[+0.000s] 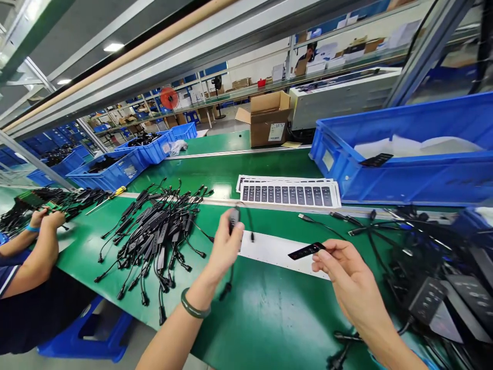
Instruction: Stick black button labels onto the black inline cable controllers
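Note:
My left hand (pixel 225 241) is closed around a small black inline controller (pixel 233 220), whose short cables dangle above and below my fingers. Between thumb and fingers, my right hand (pixel 342 264) pinches one end of a thin black label (pixel 306 251) with small printed marks. Under the label lies a white backing sheet (pixel 269 250) on the green bench. A large heap of black controllers with cables (pixel 159 231) spreads to the left of my left hand. More black controllers (pixel 427 298) and cables are piled at the right, beside my right forearm.
Printed label sheets (pixel 287 195) lie beyond my hands. A blue bin (pixel 412 177) stands at the right, an open cardboard box (pixel 269 121) behind. Other blue bins (pixel 111 172) and a screwdriver (pixel 117 192) are leftward. A co-worker's hands (pixel 46 220) work at far left.

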Available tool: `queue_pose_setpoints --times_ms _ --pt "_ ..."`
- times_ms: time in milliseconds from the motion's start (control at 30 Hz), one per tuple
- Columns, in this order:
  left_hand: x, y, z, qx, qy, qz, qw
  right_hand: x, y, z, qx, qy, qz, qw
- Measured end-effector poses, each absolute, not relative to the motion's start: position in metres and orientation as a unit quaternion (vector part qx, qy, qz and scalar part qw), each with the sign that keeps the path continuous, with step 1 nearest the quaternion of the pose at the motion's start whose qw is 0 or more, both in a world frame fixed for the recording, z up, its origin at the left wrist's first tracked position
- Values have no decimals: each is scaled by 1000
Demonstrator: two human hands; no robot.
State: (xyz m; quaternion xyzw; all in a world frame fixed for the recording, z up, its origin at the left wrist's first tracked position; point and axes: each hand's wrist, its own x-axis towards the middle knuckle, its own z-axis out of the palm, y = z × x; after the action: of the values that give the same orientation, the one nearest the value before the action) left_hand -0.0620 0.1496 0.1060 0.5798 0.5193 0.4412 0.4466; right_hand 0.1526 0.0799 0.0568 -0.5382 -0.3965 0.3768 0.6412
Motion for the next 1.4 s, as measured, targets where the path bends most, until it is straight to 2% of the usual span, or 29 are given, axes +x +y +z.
queue_pose_setpoints --times_ms 100,233,400,600,1400 --pt "-30 133 81 420 417 415 691 154 79 59 -529 -374 392 653" --pt "-17 111 58 317 382 339 799 152 79 60 -519 -382 408 647" --pt "-19 98 59 359 380 278 806 144 77 61 -531 -404 425 612" --pt "-19 93 67 386 324 263 823 138 74 67 -536 -429 441 578" --pt "-21 89 61 402 307 263 822 135 69 71 -553 -406 459 564"
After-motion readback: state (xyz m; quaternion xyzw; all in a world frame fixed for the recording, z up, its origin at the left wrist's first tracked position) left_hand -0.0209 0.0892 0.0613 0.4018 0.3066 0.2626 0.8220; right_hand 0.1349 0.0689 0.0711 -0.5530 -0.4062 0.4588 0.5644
